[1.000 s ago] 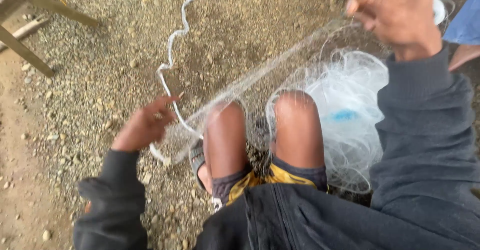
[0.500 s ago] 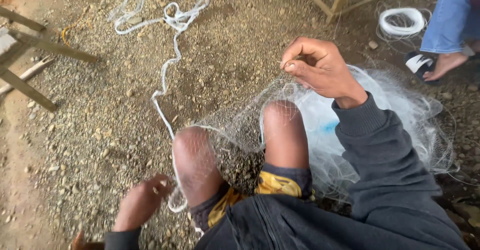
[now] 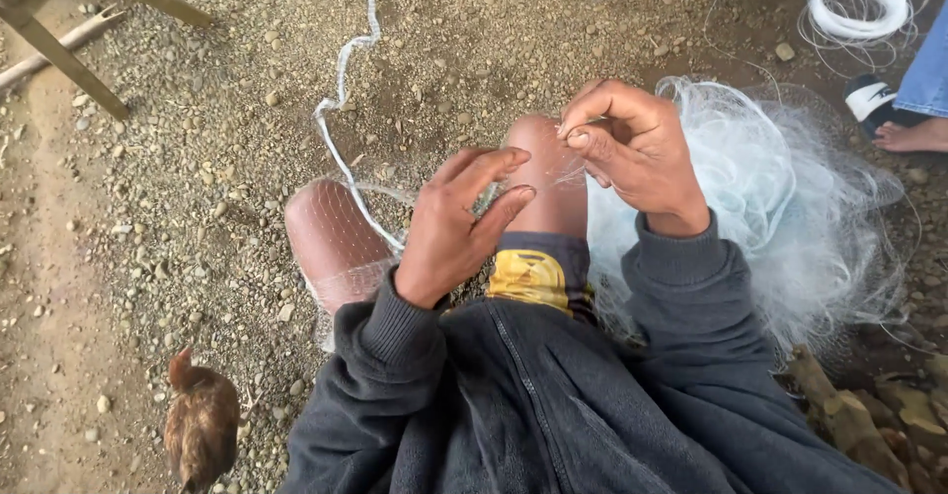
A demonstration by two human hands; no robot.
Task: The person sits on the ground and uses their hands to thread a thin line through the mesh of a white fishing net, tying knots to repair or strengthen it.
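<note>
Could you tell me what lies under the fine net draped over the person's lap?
Under the fine net, both bare knees show through the mesh, with gravel ground around them. Beneath the bunched net pile at the right, nothing can be seen; it is too thickly heaped.

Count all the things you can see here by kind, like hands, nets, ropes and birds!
Hands: 2, the left hand and the right hand, both pinching the net
Fishing net: 1
White rope: 1
Coil of white line: 1
Brown chicken: 1
Sandal: 1
Total: 7
</note>
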